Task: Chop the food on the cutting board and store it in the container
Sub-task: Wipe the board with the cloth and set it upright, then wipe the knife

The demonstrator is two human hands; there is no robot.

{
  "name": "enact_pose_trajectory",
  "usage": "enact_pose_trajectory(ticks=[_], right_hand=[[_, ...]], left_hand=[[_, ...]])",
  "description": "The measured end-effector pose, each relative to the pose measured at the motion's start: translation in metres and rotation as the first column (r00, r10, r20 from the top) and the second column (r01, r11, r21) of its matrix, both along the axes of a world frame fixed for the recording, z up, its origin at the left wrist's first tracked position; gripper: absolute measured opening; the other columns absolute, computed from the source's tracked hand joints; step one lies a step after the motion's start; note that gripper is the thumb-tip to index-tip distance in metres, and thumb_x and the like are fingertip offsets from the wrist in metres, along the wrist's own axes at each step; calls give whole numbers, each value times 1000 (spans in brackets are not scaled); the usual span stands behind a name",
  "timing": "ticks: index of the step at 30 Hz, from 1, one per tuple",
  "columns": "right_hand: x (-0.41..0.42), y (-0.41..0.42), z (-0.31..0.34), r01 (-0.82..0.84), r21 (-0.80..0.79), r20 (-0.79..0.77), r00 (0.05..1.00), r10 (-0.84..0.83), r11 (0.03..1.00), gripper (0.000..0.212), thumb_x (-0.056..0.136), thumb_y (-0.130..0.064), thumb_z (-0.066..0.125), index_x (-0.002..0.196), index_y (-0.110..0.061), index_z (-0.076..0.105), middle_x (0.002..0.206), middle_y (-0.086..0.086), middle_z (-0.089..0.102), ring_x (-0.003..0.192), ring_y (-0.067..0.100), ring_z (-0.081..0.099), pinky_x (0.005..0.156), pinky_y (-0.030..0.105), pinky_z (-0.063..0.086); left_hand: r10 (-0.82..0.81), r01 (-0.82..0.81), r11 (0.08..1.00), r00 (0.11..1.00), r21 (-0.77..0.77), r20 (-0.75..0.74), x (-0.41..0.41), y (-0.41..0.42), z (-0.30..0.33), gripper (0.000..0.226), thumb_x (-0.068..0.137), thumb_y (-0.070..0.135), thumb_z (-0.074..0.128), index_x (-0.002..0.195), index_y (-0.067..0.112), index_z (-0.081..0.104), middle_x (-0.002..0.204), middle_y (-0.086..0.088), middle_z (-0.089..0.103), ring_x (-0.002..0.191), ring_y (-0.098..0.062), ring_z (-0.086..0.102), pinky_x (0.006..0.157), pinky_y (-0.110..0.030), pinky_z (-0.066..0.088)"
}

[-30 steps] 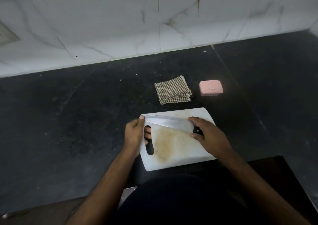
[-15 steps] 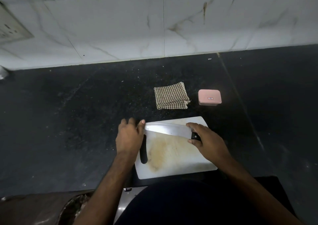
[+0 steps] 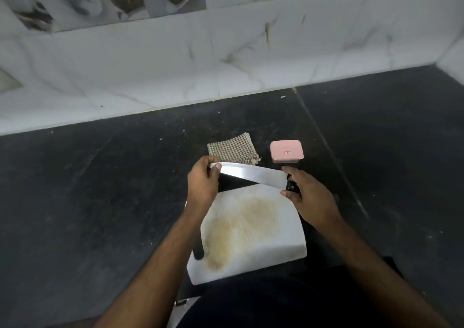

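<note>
Knife (image 3: 253,175) held level above far edge of cutting board (image 3: 253,229): handle gripped by right hand (image 3: 310,199), blade tip pinched by left hand (image 3: 203,184), probably for steadying. No food seen on stained board. Pink container (image 3: 286,151) lidded, just beyond, beside checked cloth (image 3: 233,152).

Knife blade (image 3: 253,175): polished metal, glossy, catches glare; handle (image 3: 292,186) black, matt. Cutting board (image 3: 251,229): white plastic, smooth, brown-stained. Cloth (image 3: 233,151): woven check fabric, coarse. Container (image 3: 286,151): pink plastic, satin. Counter (image 3: 100,189): dark speckled stone, dull. Wall (image 3: 226,59): glossy marble-look tile.
</note>
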State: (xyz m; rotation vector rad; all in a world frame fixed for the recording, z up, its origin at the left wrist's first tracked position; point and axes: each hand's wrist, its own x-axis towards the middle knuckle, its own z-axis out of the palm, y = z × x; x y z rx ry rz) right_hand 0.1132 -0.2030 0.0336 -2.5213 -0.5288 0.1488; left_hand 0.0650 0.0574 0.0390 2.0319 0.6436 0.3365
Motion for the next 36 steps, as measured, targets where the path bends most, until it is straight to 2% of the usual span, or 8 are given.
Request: enact_pose_trajectory(ticks=[3, 6, 9, 15, 18, 24, 28, 36], right_hand=[[15, -10, 4, 65, 24, 32, 997, -66, 998, 61, 89, -25, 74, 144, -30, 48, 127, -5, 62, 115, 20, 60, 89, 42, 53], [30, -13, 5, 126, 34, 34, 991, -127, 991, 59, 88, -23, 75, 142, -24, 50, 126, -4, 62, 113, 19, 61, 86, 38, 52], [44, -14, 3, 157, 20, 48, 986, -158, 987, 58, 88, -23, 75, 142, -21, 51, 125, -1, 63, 113, 22, 61, 87, 39, 53], [81, -19, 2, 189, -35, 35, 982, -188, 981, 58, 91, -26, 73, 144, -20, 51, 128, 2, 63, 116, 24, 60, 90, 39, 51], [95, -20, 3, 163, -68, -3, 986, -164, 984, 58, 93, -27, 70, 146, -22, 49, 131, 3, 60, 119, 24, 58, 92, 39, 50], [98, -11, -8, 231, -52, -54, 971, -234, 972, 54, 93, -28, 70, 142, -17, 51, 130, 5, 52, 114, 28, 60, 87, 41, 53], [93, 1, -7, 298, -46, -49, 953, -300, 953, 49, 94, -20, 69, 139, -11, 50, 132, 9, 48, 112, 29, 61, 90, 39, 53], [68, 24, -9, 275, -3, -31, 961, -275, 961, 66, 92, -3, 65, 151, -14, 37, 133, 8, 37, 115, 22, 56, 100, 32, 51]], left_hand=[[117, -105, 952, 993, -289, 25, 32, -12, 5, 18, 106, 14, 52, 119, 16, 65, 92, -2, 74, 82, -14, 72, 83, -45, 62], [120, -96, 918, 992, -385, 39, 58, -27, 9, 33, 105, 8, 53, 137, 14, 57, 88, -2, 76, 80, -13, 75, 83, -42, 63], [28, -21, 946, 999, -322, 17, 73, -44, 12, 48, 105, 8, 53, 151, 17, 43, 91, 5, 73, 84, -9, 74, 83, -37, 63], [-200, 192, 979, 966, -63, -167, 102, -52, 7, 59, 104, 20, 57, 158, 20, 34, 144, -4, 58, 122, -19, 61, 96, -38, 58], [-202, 198, 979, 957, -42, -206, 110, -54, 3, 61, 102, 19, 60, 158, 19, 34, 148, -4, 54, 118, -16, 62, 88, -35, 61], [-262, 251, 965, 938, -78, -225, 119, -56, -1, 62, 104, 23, 59, 160, 20, 32, 151, -1, 51, 75, 8, 49, 61, -10, 45], [-387, 370, 921, 902, -120, -192, 124, -61, -5, 59, 103, 26, 59, 158, 23, 36, 141, -1, 62, 89, -7, 69, 84, -42, 62], [-446, 431, 894, 883, -122, -146, 130, -77, -17, 54, 102, 28, 62, 152, 18, 47, 146, 0, 59, 125, -14, 59, 106, -45, 52]])
